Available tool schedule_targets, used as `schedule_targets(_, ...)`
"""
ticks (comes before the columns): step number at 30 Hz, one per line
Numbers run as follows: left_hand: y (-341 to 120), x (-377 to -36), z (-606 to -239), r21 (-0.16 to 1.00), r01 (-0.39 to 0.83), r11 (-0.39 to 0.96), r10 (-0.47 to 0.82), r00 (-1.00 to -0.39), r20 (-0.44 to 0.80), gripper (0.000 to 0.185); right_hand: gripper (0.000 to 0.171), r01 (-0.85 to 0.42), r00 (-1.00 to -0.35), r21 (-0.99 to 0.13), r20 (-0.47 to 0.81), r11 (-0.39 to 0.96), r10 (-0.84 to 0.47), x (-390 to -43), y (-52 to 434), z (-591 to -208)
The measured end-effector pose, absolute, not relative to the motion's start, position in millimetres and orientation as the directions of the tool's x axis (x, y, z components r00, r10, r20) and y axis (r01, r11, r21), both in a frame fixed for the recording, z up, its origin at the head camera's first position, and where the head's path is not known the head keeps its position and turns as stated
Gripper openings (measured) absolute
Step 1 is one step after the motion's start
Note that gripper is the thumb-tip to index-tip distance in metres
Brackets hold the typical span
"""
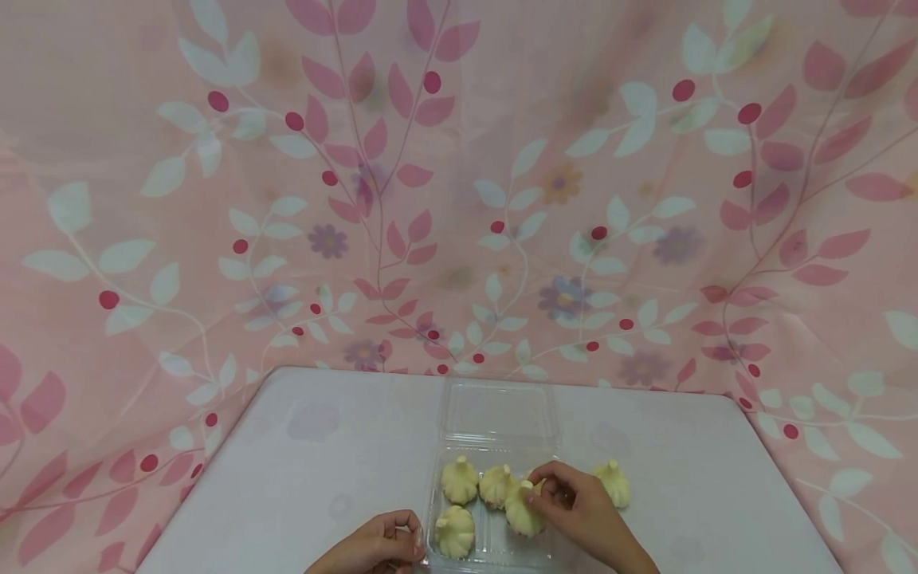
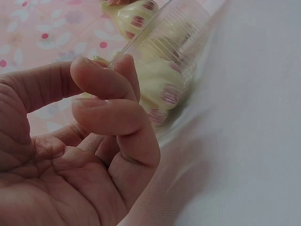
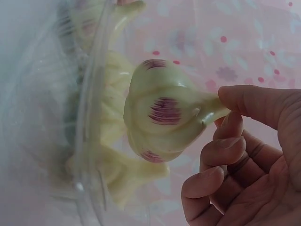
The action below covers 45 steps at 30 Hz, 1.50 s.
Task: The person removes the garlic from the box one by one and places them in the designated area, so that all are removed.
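By its stem, a pale garlic bulb (image 3: 160,110) with purple streaks is pinched between the thumb and fingers of my right hand (image 1: 584,510). The bulb hangs over the right part of a clear plastic container (image 1: 495,550), apart from the rim in the right wrist view. Several more garlic bulbs sit inside, among them one at the back left (image 1: 460,481) and one at the front left (image 1: 455,532). My left hand (image 1: 380,544) grips the container's left edge with curled fingertips, and that rim (image 2: 141,32) runs up from them in the left wrist view.
The container's clear lid (image 1: 500,410) lies folded back behind it. Another garlic bulb (image 1: 613,483) rests on the white table (image 1: 287,478) to the right, partly behind my right hand. A pink leaf-patterned cloth (image 1: 459,199) hangs behind the table and at its sides.
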State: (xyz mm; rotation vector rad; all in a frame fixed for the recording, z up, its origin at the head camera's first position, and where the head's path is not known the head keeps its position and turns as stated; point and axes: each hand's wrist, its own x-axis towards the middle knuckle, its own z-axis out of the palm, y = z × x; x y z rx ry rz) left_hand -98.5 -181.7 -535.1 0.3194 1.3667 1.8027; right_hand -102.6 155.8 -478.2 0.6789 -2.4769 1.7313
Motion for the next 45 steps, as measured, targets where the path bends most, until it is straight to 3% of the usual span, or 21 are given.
schedule_targets(20,-181.7,-98.4,-533.7,0.883,-0.465,-0.057,0.727,-0.626,-0.283,0.006,0.018,-0.289,-0.954,-0.886,0.236,0.363,-0.182,-111.3,189.0,-471.7)
schedule_targets(45,-180.8,-98.4,-531.7,0.887,-0.459,-0.053,0.737,-0.617,-0.275,0.007,0.018,-0.284,-0.957,-0.875,0.283,0.392,-0.062,-115.7,231.0,-462.2)
